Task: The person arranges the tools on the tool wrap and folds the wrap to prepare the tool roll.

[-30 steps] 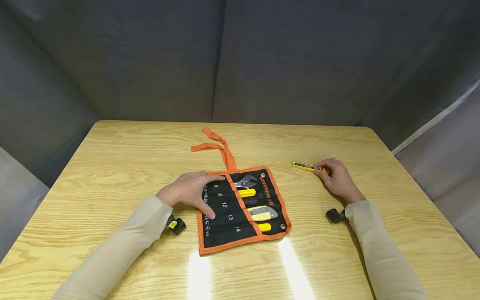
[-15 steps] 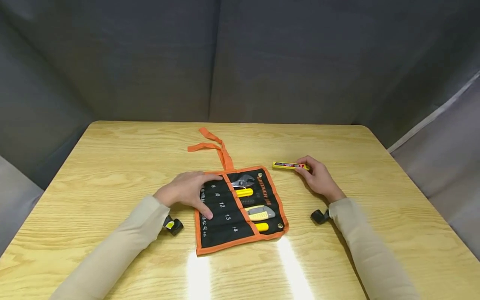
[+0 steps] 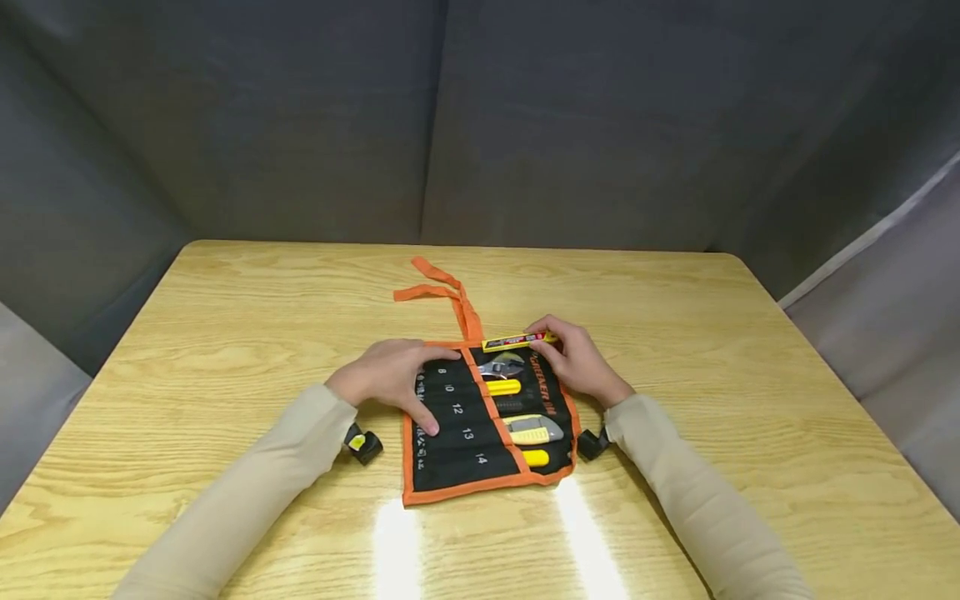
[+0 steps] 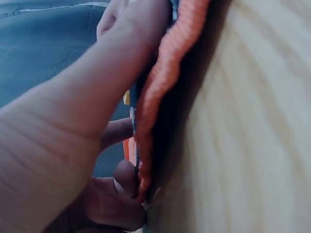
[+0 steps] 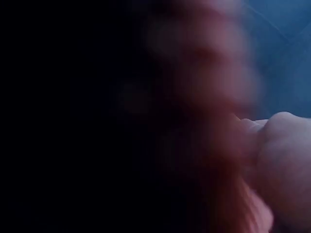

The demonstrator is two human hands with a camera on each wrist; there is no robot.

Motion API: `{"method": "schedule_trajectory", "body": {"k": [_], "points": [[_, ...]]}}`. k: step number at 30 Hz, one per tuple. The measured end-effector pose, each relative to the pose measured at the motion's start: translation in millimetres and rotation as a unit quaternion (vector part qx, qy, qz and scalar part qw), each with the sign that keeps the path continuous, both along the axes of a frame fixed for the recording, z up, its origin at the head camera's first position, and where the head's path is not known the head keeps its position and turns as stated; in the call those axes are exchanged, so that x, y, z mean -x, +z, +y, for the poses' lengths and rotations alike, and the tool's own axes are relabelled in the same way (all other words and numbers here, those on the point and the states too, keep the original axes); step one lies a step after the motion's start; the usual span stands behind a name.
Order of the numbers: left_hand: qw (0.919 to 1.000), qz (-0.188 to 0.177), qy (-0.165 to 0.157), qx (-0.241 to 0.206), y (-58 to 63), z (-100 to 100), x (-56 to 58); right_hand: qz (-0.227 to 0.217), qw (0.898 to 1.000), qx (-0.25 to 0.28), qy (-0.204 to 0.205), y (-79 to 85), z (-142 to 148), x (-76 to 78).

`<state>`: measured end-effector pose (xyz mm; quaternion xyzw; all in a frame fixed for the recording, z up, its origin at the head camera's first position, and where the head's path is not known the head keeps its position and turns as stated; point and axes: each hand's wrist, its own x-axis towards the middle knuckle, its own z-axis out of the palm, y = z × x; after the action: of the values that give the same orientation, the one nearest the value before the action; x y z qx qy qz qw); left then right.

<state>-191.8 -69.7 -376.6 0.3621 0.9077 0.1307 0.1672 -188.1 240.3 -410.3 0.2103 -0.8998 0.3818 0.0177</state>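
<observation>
A black tool roll [image 3: 457,475] with orange trim lies unrolled on the table. My left hand [image 3: 390,375] rests on its left part, thumb and fingers spread over the numbered pockets; in the left wrist view, fingertips [image 4: 114,206] touch the roll's orange edge. My right hand [image 3: 573,354] pinches a slim yellow case [image 3: 510,342] with a printed label by its right end, above the roll's upper edge. In the pockets sit an adjustable wrench [image 3: 502,365], yellow handles [image 3: 503,387] and a utility knife [image 3: 534,429]. The right wrist view is mostly dark and blurred.
Two orange tie straps [image 3: 438,279] trail from the roll's far edge across the wooden table [image 3: 262,308]. Dark grey curtains [image 3: 600,125] hang behind the table and at both sides.
My right hand has moved left with the yellow case, from the bare table to over the tool roll's upper edge. The left hand has stayed on the roll.
</observation>
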Motion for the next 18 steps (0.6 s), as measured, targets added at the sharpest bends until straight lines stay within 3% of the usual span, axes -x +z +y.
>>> {"method": "schedule_trajectory", "body": {"k": [9,18], "points": [[0.9999,-0.007,-0.001,-0.011,0.9,5,0.1,-0.003,1.000,-0.017,0.012,5.5,-3,-2.1],[0.9996,-0.009,-0.005,-0.024,2.1,8,0.1,-0.004,0.992,-0.117,0.044,31.4,-9,-1.1]]}}
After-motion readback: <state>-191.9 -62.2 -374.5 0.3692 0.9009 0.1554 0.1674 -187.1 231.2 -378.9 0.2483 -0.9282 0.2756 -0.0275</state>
